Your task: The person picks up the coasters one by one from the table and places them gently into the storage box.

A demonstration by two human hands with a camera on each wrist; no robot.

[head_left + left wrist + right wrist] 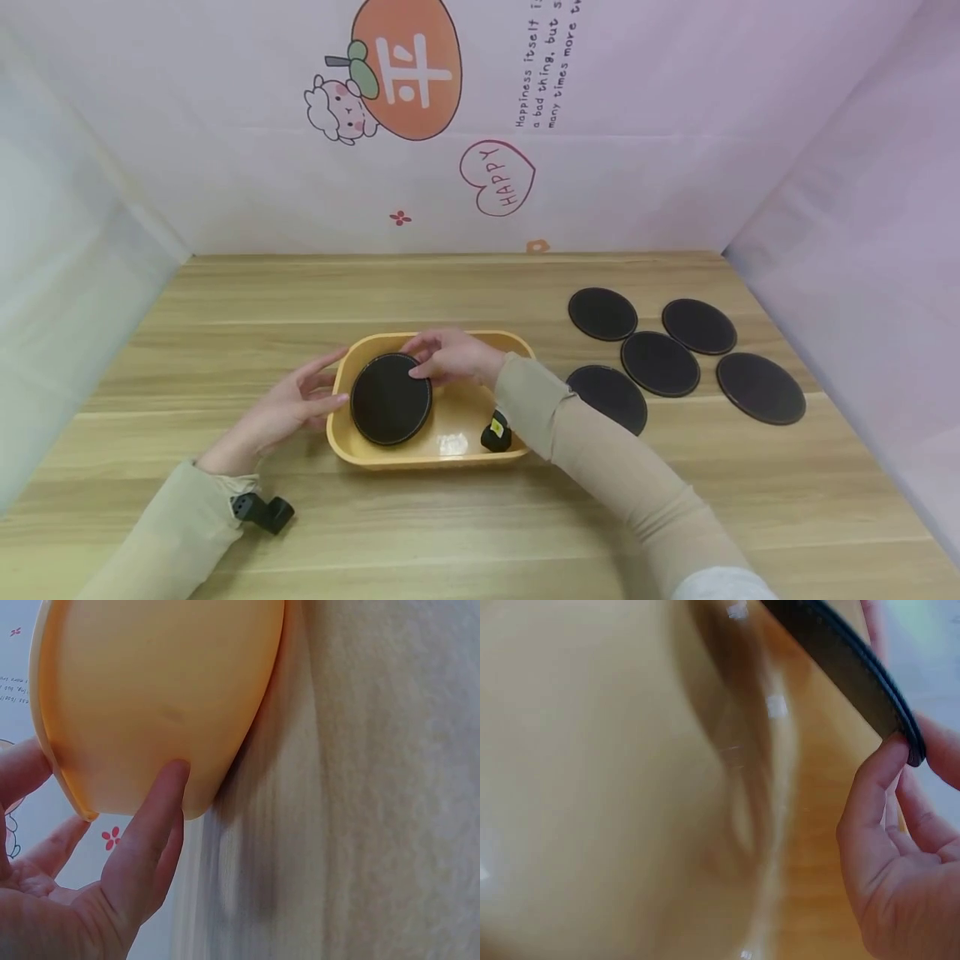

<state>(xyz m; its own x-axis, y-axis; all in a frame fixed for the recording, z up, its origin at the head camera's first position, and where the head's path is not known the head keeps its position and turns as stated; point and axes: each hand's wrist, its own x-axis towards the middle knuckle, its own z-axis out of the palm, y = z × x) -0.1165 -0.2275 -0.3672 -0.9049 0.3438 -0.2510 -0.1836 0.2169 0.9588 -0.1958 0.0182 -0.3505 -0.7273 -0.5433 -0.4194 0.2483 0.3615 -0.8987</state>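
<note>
A round black coaster (392,398) with a stitched edge is in the left half of a yellow plastic basin (431,461). My right hand (453,357) pinches it at its upper right edge, thumb on top and fingers beneath. From the right wrist, the coaster (855,675) appears tilted above the basin floor, its edge layered. My left hand (288,404) is at the basin's left end, with fingertips against the rim and outer wall. Fairly straight fingers (146,832) touch the basin's outer wall (161,690) in the left wrist view.
Several more black coasters (660,363) lie spread on the wooden table (450,533) to the right; my right forearm partly covers the nearest one (611,396). Small black cameras are worn at both wrists. A printed white cloth (262,192) hangs behind the table.
</note>
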